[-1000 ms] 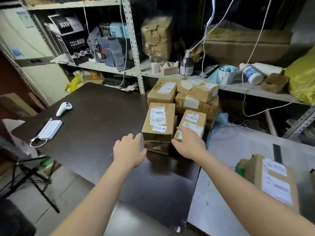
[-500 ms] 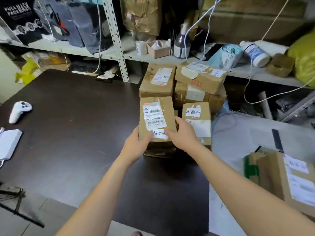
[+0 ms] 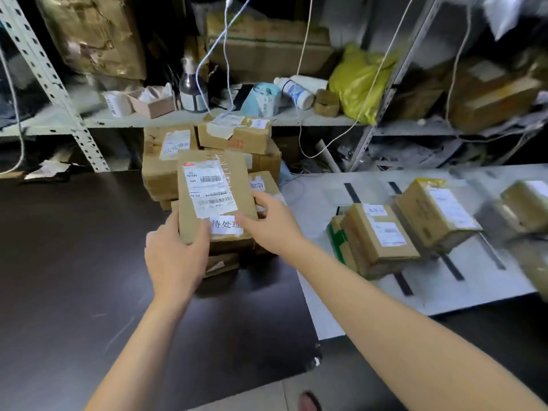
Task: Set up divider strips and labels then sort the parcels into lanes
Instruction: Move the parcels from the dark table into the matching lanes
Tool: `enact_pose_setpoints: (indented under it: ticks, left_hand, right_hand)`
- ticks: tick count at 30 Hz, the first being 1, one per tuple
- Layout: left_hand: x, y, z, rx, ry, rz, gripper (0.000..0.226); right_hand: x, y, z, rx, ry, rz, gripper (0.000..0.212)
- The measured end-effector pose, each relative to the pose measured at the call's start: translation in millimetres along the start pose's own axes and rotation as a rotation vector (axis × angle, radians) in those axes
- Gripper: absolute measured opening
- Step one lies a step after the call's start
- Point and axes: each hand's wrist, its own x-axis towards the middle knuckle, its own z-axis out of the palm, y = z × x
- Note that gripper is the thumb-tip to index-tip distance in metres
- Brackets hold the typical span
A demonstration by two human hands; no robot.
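Both hands are on the parcel [image 3: 213,197] at centre frame! The left hand [image 3: 175,256] curls its fingers round the lower left corner, while the right hand [image 3: 272,223] grips the lower right edge, thumb on the white handwritten label. The box tilts its shipping label up at the camera, in front of the stack of parcels [image 3: 166,173] at the back of the dark table [image 3: 74,262]. Over on the right, a white board [image 3: 326,292] carries black divider strips [image 3: 452,269], with one labelled box [image 3: 382,235] and a second box [image 3: 436,212] lying beside them
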Motion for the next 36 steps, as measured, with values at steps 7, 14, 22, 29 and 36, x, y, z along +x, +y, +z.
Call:
enact_pose_setpoints:
  ticks: [7,14,22,29,36]
  left_hand:
    - [-32,78,69,-0.085,-0.156,0.148,0.039]
    - [-92,145,187,-0.155,-0.417,0.172,0.048]
    - [-132,172,296,-0.107,-0.479,-0.016,0.045]
    - [-141,173,296,-0.006,-0.505,0.005,0.05]
    - [-112,158,239,0.453,-0.476,0.144,0.06]
  right_hand:
    - [-22,25,-109,0.02,0.188,0.028,0.057]
    - [-45,101,-230,-0.144,0.33,0.123,0.047]
    - [-44,178,-312,-0.32,0.278,0.24,0.042]
    - [-38,203,-313,-0.344,0.199,0.214,0.056]
    - [-17,164,-274,-0.73,0.134,-0.091,0.061]
